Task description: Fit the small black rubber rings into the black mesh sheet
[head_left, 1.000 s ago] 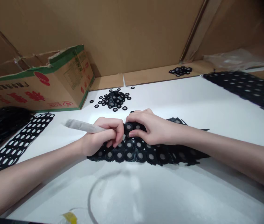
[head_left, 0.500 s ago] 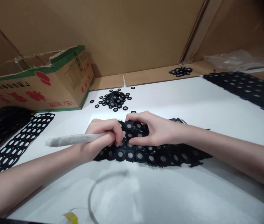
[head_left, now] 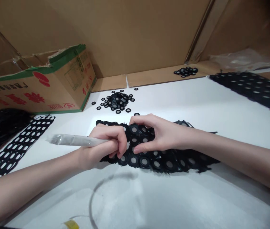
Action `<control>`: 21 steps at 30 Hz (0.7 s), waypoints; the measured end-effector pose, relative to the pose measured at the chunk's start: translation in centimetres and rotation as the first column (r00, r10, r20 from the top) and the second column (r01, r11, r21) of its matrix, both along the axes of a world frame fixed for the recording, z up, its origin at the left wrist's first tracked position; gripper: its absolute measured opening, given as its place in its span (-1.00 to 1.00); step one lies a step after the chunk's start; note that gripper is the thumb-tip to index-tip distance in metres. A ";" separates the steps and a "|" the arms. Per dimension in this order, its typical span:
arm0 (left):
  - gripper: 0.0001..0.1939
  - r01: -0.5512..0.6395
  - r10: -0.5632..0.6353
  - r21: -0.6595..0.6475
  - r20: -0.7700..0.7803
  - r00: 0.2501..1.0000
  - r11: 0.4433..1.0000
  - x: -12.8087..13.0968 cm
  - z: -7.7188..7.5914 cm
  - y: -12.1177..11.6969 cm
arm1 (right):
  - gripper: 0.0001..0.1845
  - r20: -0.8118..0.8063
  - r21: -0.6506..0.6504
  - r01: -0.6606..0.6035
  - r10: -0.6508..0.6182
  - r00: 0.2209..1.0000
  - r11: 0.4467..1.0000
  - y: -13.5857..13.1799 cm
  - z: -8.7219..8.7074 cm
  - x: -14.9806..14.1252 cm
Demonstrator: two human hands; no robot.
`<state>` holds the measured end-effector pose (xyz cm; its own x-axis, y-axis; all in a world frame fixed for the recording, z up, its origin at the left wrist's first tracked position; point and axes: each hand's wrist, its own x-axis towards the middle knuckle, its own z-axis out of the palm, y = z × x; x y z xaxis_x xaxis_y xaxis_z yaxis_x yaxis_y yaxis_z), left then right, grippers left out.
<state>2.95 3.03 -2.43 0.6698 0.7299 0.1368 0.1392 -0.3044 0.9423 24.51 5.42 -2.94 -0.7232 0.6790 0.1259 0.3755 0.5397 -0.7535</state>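
My left hand (head_left: 108, 141) is closed round a pen-like stick wrapped in greyish white (head_left: 71, 140). Its blunt end points left; the working tip is hidden at my fingers, by a black sheet of joined rings (head_left: 144, 162). Pale round centres show in the rings. My right hand (head_left: 154, 133) arches over this sheet, gripping it with the thumb on the near side and the fingers towards the far edge. Part of the sheet lies hidden under my right hand and forearm.
Loose black rings form a pile (head_left: 117, 101) behind my hands, with a smaller pile (head_left: 186, 72) at the back. A black perforated strip (head_left: 18, 144) lies left, below a cardboard box (head_left: 63, 79). Another black sheet (head_left: 251, 89) lies right. A grey cord (head_left: 91, 203) curves in front.
My left hand has tipped and dropped slightly, uncovering the sheet's far left corner. The sheet and my right hand have shifted a little to the right.
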 end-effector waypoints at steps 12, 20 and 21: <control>-0.86 0.060 -0.070 -0.244 -0.032 0.997 0.968 0.3 0.5 0.0 | -0.66 -0.006 -0.005 -0.041 0.040 0.999 0.999 -0.3 0.0 0.1; -0.85 0.016 -0.010 -0.139 0.049 0.999 0.990 0.2 0.1 0.0 | -0.64 0.017 -0.013 -0.029 0.029 0.999 1.000 -0.2 0.2 -0.1; -0.85 0.008 -0.002 -0.134 0.050 0.999 0.991 0.2 0.1 0.0 | -0.64 0.022 -0.014 -0.025 0.025 0.999 1.000 -0.3 0.3 -0.1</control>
